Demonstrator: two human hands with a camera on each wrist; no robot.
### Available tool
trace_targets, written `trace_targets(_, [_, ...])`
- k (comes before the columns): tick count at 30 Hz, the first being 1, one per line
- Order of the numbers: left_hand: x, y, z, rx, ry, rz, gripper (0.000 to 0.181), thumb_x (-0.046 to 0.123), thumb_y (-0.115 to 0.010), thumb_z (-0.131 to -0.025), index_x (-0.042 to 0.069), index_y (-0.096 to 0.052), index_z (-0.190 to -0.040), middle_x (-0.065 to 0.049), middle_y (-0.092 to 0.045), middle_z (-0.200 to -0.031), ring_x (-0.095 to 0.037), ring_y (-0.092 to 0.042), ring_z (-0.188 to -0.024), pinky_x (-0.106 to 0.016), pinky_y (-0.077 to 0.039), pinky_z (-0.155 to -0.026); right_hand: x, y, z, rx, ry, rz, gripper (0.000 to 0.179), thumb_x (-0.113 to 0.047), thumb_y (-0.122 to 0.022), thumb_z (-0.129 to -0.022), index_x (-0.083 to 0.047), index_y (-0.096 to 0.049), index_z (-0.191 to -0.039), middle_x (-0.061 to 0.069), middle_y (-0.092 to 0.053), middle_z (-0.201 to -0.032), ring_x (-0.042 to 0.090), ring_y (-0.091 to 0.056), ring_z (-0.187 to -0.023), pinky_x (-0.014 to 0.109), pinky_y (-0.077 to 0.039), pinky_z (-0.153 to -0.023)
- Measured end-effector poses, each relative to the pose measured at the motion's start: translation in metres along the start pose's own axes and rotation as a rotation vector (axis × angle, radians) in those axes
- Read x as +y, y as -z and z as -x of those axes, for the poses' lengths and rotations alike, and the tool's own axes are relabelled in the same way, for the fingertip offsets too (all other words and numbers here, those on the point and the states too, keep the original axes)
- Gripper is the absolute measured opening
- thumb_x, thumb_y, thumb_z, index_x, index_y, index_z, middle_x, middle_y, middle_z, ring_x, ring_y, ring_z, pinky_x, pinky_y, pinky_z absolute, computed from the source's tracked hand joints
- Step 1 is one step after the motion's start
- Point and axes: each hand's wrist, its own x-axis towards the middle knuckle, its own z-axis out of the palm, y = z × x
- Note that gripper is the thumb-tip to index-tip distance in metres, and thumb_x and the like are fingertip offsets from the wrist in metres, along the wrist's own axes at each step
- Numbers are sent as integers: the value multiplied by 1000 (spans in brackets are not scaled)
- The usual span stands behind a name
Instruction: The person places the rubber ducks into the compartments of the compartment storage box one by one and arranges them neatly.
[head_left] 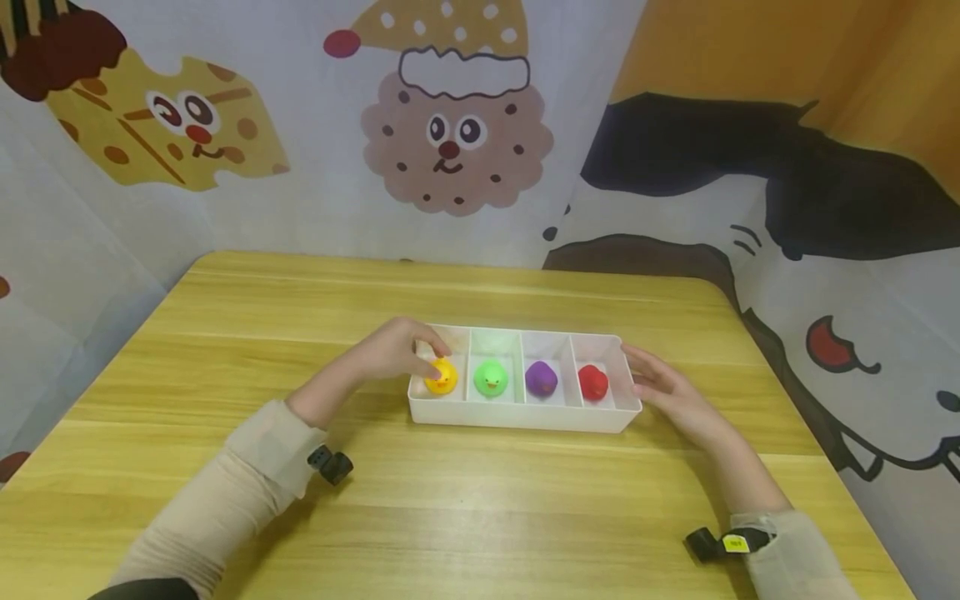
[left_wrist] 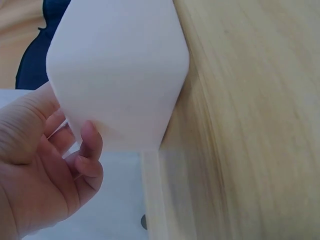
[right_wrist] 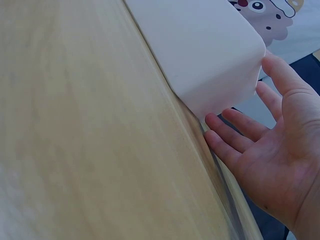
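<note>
A white box (head_left: 517, 414) with compartments in a row stands on the table. In its leftmost compartment is a yellow toy duck (head_left: 443, 380); my left hand (head_left: 393, 350) reaches over the box's end and pinches the duck between thumb and index finger. In the left wrist view, the other fingers of the left hand (left_wrist: 55, 160) curl by the box's end wall. To the right sit a green toy duck (head_left: 491, 379), a purple duck-like toy (head_left: 542, 380) and a red one (head_left: 593, 383), one per compartment. My right hand (head_left: 670, 392) touches the box's right end with fingers extended.
The wooden table (head_left: 465, 508) spreads around the box on all sides. Behind it hangs a cloth (head_left: 300, 217) printed with cartoon figures. Each wrist wears a small black camera, the left one (head_left: 330, 465) and the right one (head_left: 705, 545).
</note>
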Motion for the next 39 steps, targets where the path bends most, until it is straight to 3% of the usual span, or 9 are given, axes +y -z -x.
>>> trace_targets(4, [3, 3, 4, 22, -1, 20, 29, 11, -79, -78, 4, -72, -105, -5, -68, -105, -18, -48, -62, -34, -45, -62, 0, 1, 0, -1, -6, -2, 58, -10, -53, -98, -8, -27, -151, 25, -29, -149, 30, -43, -125, 17, -37, -92])
trace_targets(9, [7, 5, 9, 40, 12, 54, 31, 13, -79, -79, 4, -71, -108, -9, -68, -107, -21, -57, -70, -36, -49, -63, 1, 1, 0, -4, -1, -10, 58, -10, -53, -98, -8, -28, -150, 26, -29, -149, 13, -47, -119, 17, -37, -93])
trace_targets(11, [6, 5, 11, 51, 13, 66, 32, 14, -79, -79, 5, -71, -108, -9, -68, -107, -21, -56, -68, -35, -49, -61, 1, 1, 0, -3, -1, -7, 58, -11, -53, -99, -7, -28, -150, 26, -29, -149, 17, -46, -121, 17, -37, -93])
trace_targets(14, [5, 6, 14, 69, 7, 77, 32, 14, -79, -80, 5, -71, -109, -9, -67, -107, -20, -52, -60, -33, -46, -56, 0, 1, -1, -2, -4, -1, 58, -11, -53, -99, -8, -27, -150, 26, -29, -149, 32, -42, -126, 17, -37, -92])
trace_targets(19, [6, 9, 20, 102, 1, 81, 30, 16, -77, -82, 7, -71, -110, -9, -67, -110, -18, -42, -54, -29, -40, -50, -1, 1, -1, -4, -6, -2, 58, -11, -53, -99, -8, -27, -151, 26, -29, -149, 40, -38, -127, 17, -36, -93])
trace_targets(23, [7, 13, 25, 135, -10, 71, 29, 16, -77, -82, 6, -71, -109, -9, -67, -113, -20, -45, -57, -28, -40, -50, -1, 1, -2, -4, -4, -3, 58, -12, -52, -99, -8, -27, -151, 27, -29, -148, 45, -36, -127, 17, -36, -92])
trace_targets(34, [1, 20, 45, 205, -9, 100, 30, 18, -76, -84, 10, -70, -112, -7, -67, -112, -23, -52, -68, -30, -44, -52, -4, 2, -1, -24, 17, 3, 57, -10, -50, -100, -8, -26, -151, 28, -28, -149, 47, -34, -128, 16, -37, -93])
trace_targets(39, [-3, 23, 57, 219, 16, 90, 32, 24, -74, -86, 11, -69, -115, -6, -66, -109, -23, -53, -74, -32, -47, -56, -6, 5, 1, -37, 60, 40, 55, -8, -50, -100, -8, -27, -150, 27, -30, -148, 30, -41, -128, 17, -37, -94])
